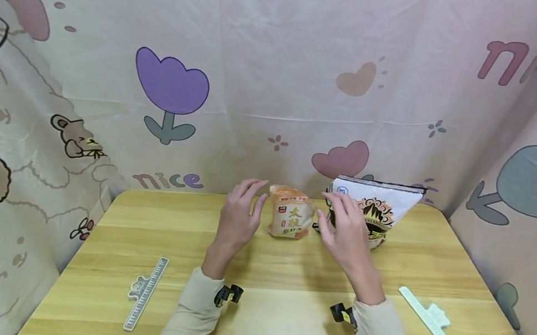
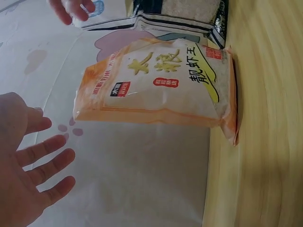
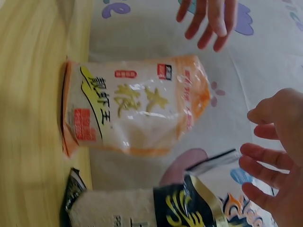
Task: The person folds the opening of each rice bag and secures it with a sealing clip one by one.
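Observation:
An orange-and-white plastic food bag [image 1: 291, 215] with Chinese lettering stands upright near the back of the table, its top folded over. To its left is my left hand [image 1: 241, 214], fingers apart and slightly bent, a gap showing between it and the bag [image 2: 156, 85] in the left wrist view. My right hand [image 1: 346, 227] is on the other side, in front of a white-and-black printed bag [image 1: 384, 209], with nothing in its fingers. The right wrist view shows those fingers [image 3: 265, 163] spread beside the tops of both bags.
A grey ruler-like bar clip [image 1: 146, 295] lies on the table at the left. A pale green bar clip [image 1: 432, 324] lies at the right. Behind the wooden table [image 1: 280, 314] hangs a printed curtain [image 1: 259, 77], close behind the bags.

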